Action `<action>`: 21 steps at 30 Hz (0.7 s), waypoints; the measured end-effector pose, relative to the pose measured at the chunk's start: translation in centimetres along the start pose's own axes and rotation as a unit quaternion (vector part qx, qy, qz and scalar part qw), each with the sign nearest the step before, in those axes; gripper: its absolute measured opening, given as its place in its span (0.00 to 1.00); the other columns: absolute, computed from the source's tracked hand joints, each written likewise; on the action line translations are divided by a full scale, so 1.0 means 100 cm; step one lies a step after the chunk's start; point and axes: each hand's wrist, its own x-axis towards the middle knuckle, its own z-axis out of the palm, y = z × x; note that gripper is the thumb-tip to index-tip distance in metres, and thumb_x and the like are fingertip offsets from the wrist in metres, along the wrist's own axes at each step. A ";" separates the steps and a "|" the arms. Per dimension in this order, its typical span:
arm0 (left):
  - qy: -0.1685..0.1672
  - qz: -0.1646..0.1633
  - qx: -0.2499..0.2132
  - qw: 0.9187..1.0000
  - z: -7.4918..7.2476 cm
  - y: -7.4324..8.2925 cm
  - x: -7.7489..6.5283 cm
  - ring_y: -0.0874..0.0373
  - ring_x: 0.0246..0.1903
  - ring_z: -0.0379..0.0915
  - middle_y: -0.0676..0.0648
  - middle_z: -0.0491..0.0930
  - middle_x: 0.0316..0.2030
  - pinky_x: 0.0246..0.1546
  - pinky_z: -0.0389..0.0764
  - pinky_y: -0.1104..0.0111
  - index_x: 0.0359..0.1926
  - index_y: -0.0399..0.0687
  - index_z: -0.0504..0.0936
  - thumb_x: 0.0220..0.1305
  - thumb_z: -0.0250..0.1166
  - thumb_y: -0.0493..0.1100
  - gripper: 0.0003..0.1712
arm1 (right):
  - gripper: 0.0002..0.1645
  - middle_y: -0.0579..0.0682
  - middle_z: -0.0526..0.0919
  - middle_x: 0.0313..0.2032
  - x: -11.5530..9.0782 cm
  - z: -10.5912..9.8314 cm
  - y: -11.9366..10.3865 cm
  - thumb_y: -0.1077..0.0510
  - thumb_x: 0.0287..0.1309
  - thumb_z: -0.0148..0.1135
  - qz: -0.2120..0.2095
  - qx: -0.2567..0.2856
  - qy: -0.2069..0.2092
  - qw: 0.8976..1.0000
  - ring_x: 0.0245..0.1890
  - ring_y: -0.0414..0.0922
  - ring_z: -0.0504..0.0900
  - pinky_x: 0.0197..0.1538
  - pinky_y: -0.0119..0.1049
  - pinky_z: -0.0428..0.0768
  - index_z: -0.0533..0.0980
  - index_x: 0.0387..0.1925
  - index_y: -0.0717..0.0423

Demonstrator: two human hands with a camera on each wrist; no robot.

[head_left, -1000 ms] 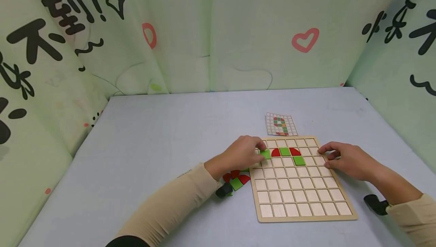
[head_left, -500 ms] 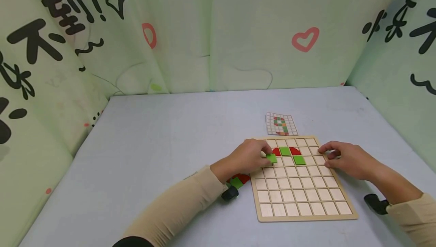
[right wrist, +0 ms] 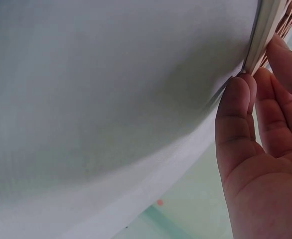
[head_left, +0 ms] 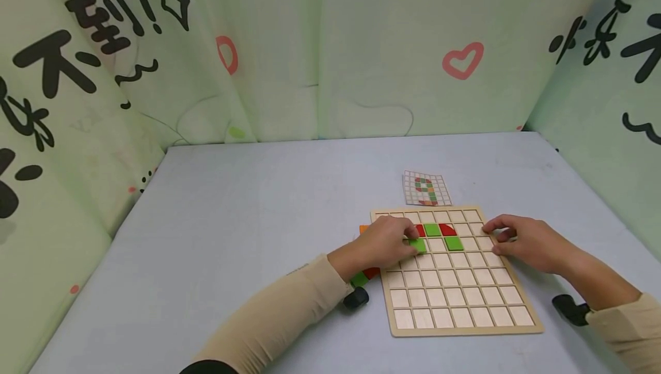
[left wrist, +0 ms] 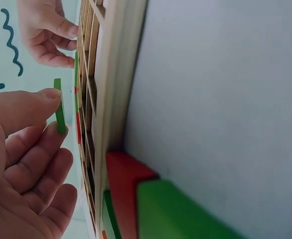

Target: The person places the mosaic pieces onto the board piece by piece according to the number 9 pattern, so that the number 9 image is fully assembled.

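My left hand (head_left: 384,242) pinches a green square tile (left wrist: 59,107) between thumb and fingertips, over the upper left of the wooden grid board (head_left: 459,318). In the left wrist view the tile stands on edge, a little apart from the grid. Set in the board's second row are a red quarter-round tile (head_left: 420,230), partly behind my fingers, a green square (head_left: 431,229) and another red quarter-round (head_left: 447,229). One more green square (head_left: 454,242) lies in the row below. At the board's right edge my right hand (head_left: 532,245) grips the rim, thumb on top and fingers at the side.
Behind the board lies a pattern card (head_left: 427,189) with a coloured figure on a grid. Loose tiles lie left of the board, among them a green one (head_left: 358,279), a red one (head_left: 371,272) and an orange one (head_left: 364,228), partly hidden by my left arm.
My left hand has moved right and slightly nearer over the board with the green tile, to just below the left red tile. The right hand has stayed at the rim.
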 end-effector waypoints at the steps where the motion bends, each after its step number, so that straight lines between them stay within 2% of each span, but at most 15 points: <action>1: 0.001 -0.002 0.004 1.000 0.001 0.001 0.001 0.69 0.34 0.70 0.59 0.82 0.42 0.37 0.70 0.81 0.48 0.50 0.84 0.66 0.69 0.46 0.12 | 0.21 0.58 0.83 0.42 0.000 0.000 0.000 0.60 0.56 0.71 0.000 0.000 0.000 1.000 0.45 0.59 0.79 0.43 0.49 0.75 0.77 0.51 0.62; 9: 0.003 -0.017 0.027 0.999 0.004 0.004 0.003 0.69 0.33 0.70 0.59 0.82 0.41 0.36 0.70 0.81 0.48 0.51 0.84 0.66 0.69 0.46 0.12 | 0.20 0.57 0.83 0.41 0.000 0.000 0.000 0.60 0.56 0.70 -0.007 -0.002 0.000 1.000 0.45 0.59 0.80 0.43 0.48 0.75 0.77 0.50 0.62; 21: -0.004 -0.013 0.035 0.999 0.008 0.004 0.006 0.71 0.36 0.71 0.60 0.82 0.40 0.39 0.71 0.82 0.51 0.50 0.84 0.66 0.69 0.45 0.13 | 0.20 0.57 0.83 0.41 0.000 0.000 -0.001 0.60 0.56 0.70 -0.002 0.001 0.002 1.000 0.45 0.59 0.79 0.42 0.48 0.75 0.77 0.50 0.62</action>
